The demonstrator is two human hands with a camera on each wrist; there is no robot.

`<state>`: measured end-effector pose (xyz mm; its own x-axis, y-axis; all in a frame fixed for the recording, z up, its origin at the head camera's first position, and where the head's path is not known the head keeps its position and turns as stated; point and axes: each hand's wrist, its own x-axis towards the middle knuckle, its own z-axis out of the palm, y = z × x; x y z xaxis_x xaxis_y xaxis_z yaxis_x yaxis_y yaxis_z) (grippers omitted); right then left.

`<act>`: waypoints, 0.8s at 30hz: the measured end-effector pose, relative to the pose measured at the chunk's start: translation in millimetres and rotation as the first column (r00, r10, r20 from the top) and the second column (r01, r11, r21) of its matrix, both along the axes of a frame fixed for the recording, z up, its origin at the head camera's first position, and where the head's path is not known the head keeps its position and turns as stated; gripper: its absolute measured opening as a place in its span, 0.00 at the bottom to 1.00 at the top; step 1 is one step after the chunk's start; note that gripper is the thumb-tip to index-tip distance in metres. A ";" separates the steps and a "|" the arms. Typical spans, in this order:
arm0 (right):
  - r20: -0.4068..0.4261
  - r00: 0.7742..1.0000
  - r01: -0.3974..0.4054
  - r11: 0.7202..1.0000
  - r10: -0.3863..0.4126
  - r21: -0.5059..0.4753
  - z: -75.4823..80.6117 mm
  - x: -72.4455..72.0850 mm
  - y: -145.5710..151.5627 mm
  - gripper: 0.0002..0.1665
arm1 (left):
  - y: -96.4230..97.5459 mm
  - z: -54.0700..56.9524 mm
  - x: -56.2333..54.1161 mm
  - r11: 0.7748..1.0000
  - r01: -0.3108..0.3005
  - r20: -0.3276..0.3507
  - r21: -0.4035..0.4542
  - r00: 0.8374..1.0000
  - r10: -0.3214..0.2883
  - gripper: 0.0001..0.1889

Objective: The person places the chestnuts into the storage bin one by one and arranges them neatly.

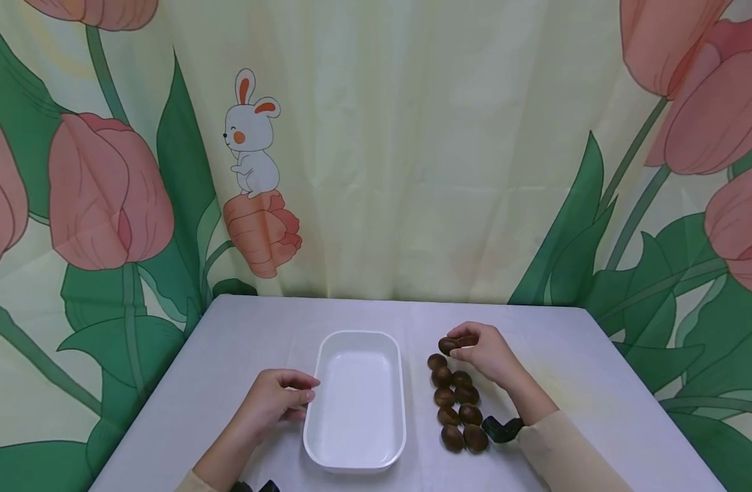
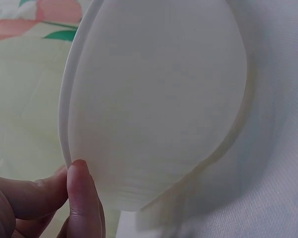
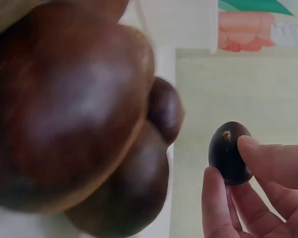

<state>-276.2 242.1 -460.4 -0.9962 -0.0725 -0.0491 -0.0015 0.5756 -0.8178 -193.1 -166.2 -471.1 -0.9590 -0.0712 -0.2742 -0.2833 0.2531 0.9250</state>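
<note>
My right hand pinches one dark brown chestnut between thumb and fingers, at the far end of two rows of chestnuts. In the right wrist view a small pale mark shows on the held chestnut's dark shell. On the left, my other hand grips the near-left rim of a white rectangular tray, thumb and fingers on either side of its edge in the left wrist view. The tray's inside is bare. Several chestnuts lie close together just right of the tray.
A white cloth-covered table bears everything. Behind it hangs a curtain printed with tulips and a rabbit on a carrot. A black wrist device sits by the right sleeve, close beside the nearer chestnuts.
</note>
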 end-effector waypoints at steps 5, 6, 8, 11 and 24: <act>-0.008 1.000 -0.020 1.000 0.020 0.000 5.5 -0.3 -8.1 0.15 | -1.2 -0.9 -0.7 1.000 0.012 -0.010 0.022 1.000 -0.012 0.12; -0.010 1.000 -0.025 1.000 0.025 -0.002 6.3 -0.2 -10.4 0.15 | -1.6 -1.1 -0.9 1.000 0.013 -0.010 0.026 1.000 -0.013 0.12; -0.014 0.999 -0.028 1.000 0.028 -0.002 8.3 -0.1 -15.7 0.15 | -2.1 -1.0 -0.9 0.999 0.016 -0.010 0.032 1.000 -0.016 0.12; -0.018 0.999 -0.028 1.000 0.028 -0.002 12.2 0.4 -24.6 0.14 | -2.7 -0.7 -0.9 0.999 0.025 -0.010 0.038 1.000 -0.024 0.12; -0.060 0.995 -0.076 0.997 0.074 -0.029 24.4 4.2 -58.1 0.13 | -4.1 0.0 1.2 0.996 0.062 -0.035 0.059 0.998 -0.060 0.13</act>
